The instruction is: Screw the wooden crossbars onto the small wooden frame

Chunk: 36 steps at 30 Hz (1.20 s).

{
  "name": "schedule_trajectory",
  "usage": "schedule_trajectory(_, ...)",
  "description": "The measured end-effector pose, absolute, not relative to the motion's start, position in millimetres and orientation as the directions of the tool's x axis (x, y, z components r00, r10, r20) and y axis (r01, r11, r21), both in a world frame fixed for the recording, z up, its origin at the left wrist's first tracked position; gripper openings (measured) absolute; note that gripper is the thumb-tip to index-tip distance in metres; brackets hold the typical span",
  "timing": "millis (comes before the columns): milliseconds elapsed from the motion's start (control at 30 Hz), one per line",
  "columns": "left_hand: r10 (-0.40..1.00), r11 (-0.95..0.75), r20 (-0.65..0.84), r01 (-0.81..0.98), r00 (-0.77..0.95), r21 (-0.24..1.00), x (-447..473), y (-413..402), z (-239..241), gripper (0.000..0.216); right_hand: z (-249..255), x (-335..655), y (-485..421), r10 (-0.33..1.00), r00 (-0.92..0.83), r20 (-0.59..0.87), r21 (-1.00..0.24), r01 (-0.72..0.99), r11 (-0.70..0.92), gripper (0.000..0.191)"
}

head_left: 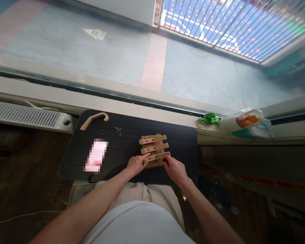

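A small wooden assembly of three light slats across a darker base lies on a black lap table. My left hand presses its fingers on the left end of the nearest slat. My right hand is closed on a thin dark tool whose tip meets the right end of that same slat. A curved wooden piece lies at the table's far left corner. A few small screws are scattered near the table's middle.
A pink blurred rectangle lies on the table's left half. Beyond the table runs a window sill with a green cloth and a white and orange bottle. A radiator grille sits at left.
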<state>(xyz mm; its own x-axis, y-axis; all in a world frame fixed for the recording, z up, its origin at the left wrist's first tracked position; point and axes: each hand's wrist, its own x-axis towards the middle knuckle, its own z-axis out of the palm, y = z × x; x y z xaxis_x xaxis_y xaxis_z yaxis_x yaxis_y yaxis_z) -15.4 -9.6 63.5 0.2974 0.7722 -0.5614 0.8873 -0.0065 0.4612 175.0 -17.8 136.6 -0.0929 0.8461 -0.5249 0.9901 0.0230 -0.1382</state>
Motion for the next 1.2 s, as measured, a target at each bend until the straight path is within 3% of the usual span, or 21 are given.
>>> schedule_trajectory(600, 0.769, -0.030, -0.550, 0.878, 0.325, 0.477, -18.0, -9.0, 61.8, 0.049, 147.4, 158.7, -1.7, 0.785, -0.189, -0.590, -0.024, 0.976, 0.217, 0.024)
schedule_trajectory(867, 0.778, 0.037, -0.549, 0.850, 0.305, 0.525, -16.2, -10.2, 57.9, 0.048, 148.9, 132.9, 5.2, 0.704, -0.351, -0.618, -0.024, 0.903, 0.429, 0.028)
schedule_trajectory(967, 0.791, 0.055, -0.532, 0.832, 0.300, 0.552, -14.3, -11.7, 55.1, 0.045, 144.8, 126.9, 5.8, 0.716, -0.271, -0.643, -0.019, 0.940, 0.340, 0.027)
schedule_trajectory(1100, 0.794, 0.092, -0.537, 0.817, 0.284, 0.569, -13.6, -12.9, 52.9, 0.045, 138.3, 132.1, 3.9, 0.786, 0.003, -0.618, 0.038, 0.999, 0.026, 0.029)
schedule_trajectory(1200, 0.792, 0.124, -0.549, 0.810, 0.268, 0.574, -13.6, -13.3, 52.8, 0.046, 139.0, 135.8, 3.1, 0.767, 0.063, -0.639, 0.048, 0.998, -0.042, 0.032)
